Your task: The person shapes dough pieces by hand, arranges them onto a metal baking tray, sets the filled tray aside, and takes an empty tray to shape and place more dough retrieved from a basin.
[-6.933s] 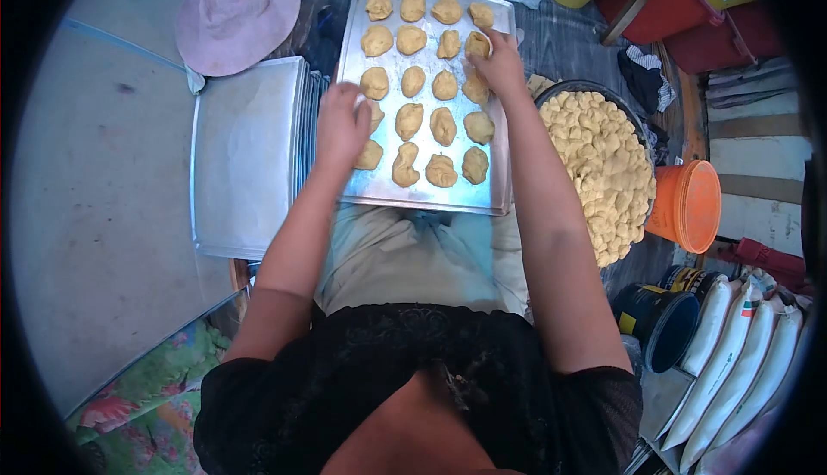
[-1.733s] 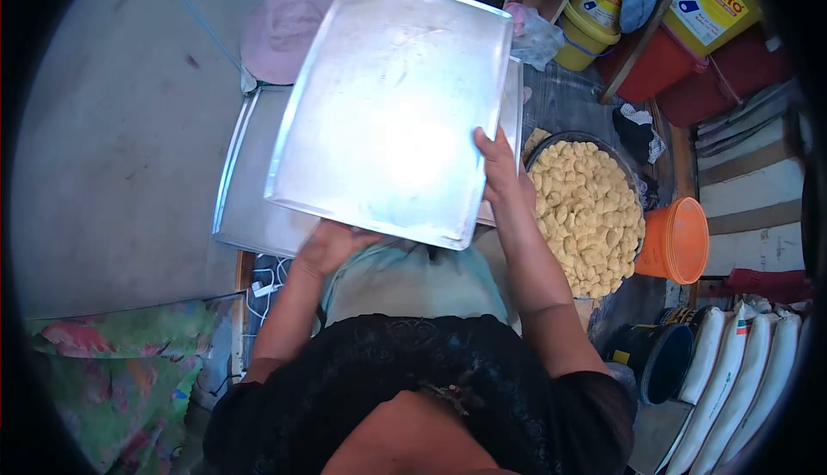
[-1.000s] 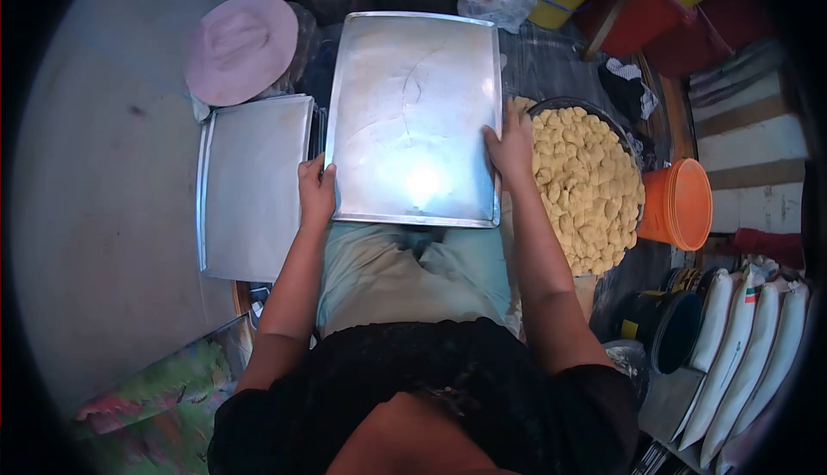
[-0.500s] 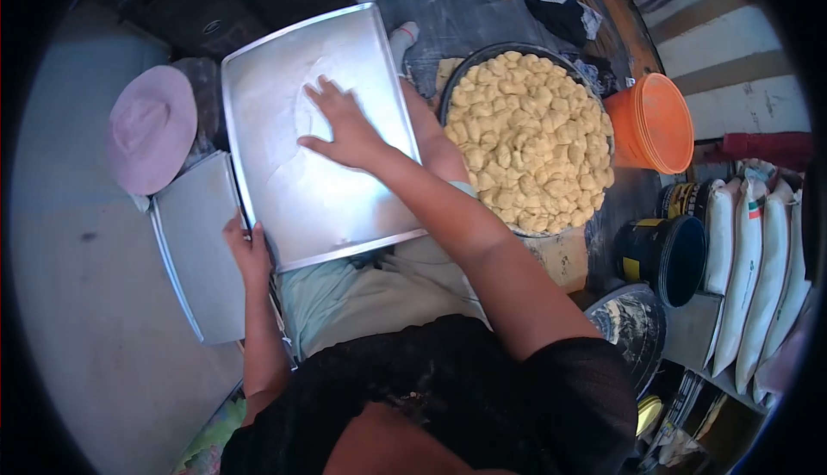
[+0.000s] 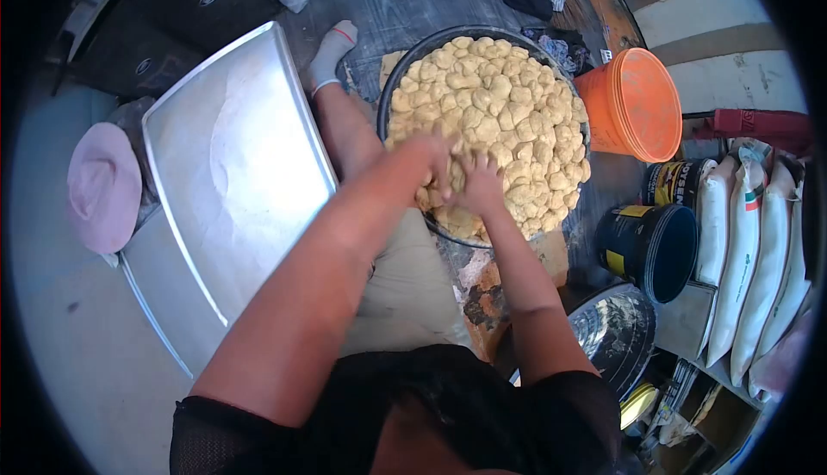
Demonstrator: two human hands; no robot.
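Note:
A wide dark tub (image 5: 385, 105) is heaped with many pale yellow dough pieces (image 5: 517, 122). My left hand (image 5: 428, 163) is over the near left side of the heap, blurred by motion, so its grip does not show clearly. Close beside it, my right hand (image 5: 479, 184) rests on the dough with its fingers apart. On my left lies a large shallow metal tray (image 5: 250, 156), with a pale smear across its surface. Part of the tray is hidden behind my left forearm.
A pink hat (image 5: 105, 186) and another metal sheet (image 5: 159, 285) lie left of the tray. To the right stand an orange bucket (image 5: 633, 105), a dark bucket (image 5: 646, 247), a dark basin (image 5: 616, 329) and several white sacks (image 5: 745, 251). My socked foot (image 5: 332, 49) is beyond the tray.
Both my hands have left the tray and moved right to the dough. My view has shifted right, and the tray sits further left and is turned more.

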